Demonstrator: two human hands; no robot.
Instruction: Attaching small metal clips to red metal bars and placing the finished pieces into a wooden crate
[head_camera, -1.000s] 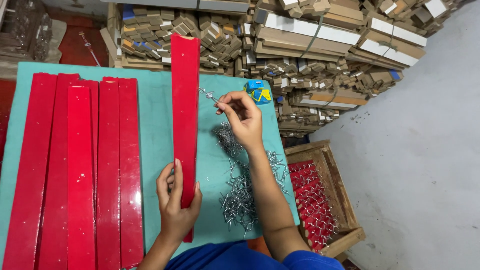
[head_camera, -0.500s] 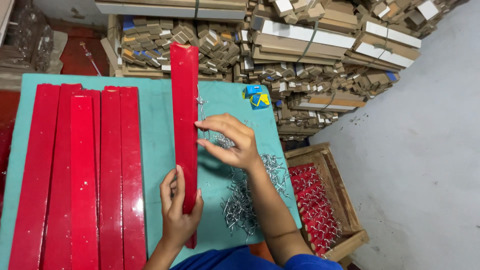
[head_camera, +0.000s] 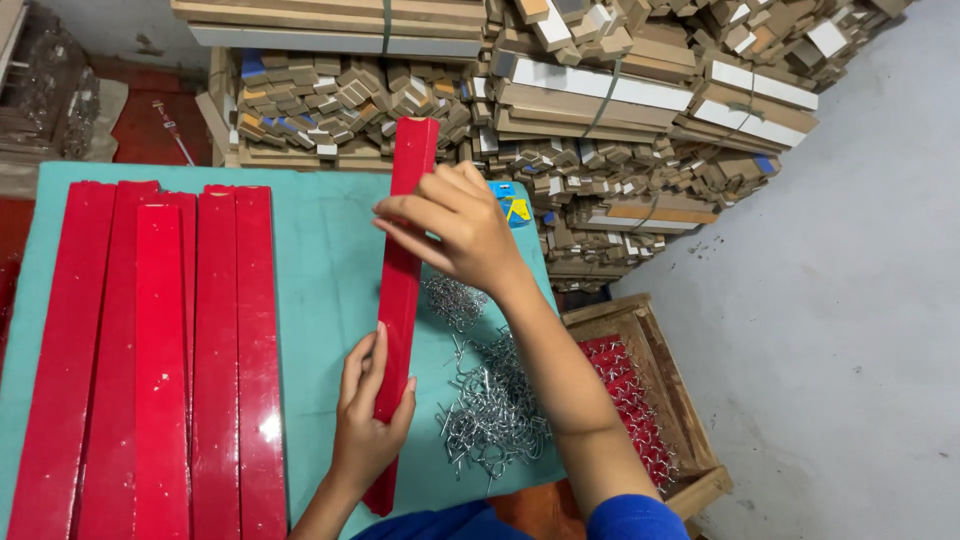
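A long glossy red strip (head_camera: 400, 300) lies lengthwise on the teal table (head_camera: 310, 260), its far end reaching the table's back edge. My left hand (head_camera: 368, 415) grips it near its near end, thumb on one side and fingers curled round the other. My right hand (head_camera: 450, 232) is laid across its upper half, fingers together and pointing left over the strip. Whether anything small is pinched in those fingers cannot be told. A loose pile of bent metal wire hooks (head_camera: 490, 410) lies on the table just right of the strip, under my right forearm.
Several more red strips (head_camera: 160, 350) lie side by side on the table's left. A wooden crate (head_camera: 690, 400) with red pieces and hooks sits low at the right. Bundled cardboard and wood pieces (head_camera: 600, 100) are stacked behind. A small blue and yellow box (head_camera: 514, 208) sits by the table's far corner.
My right hand left the hook pile and moved left and nearer, onto the red strip. The left hand kept its grip near the strip's near end.
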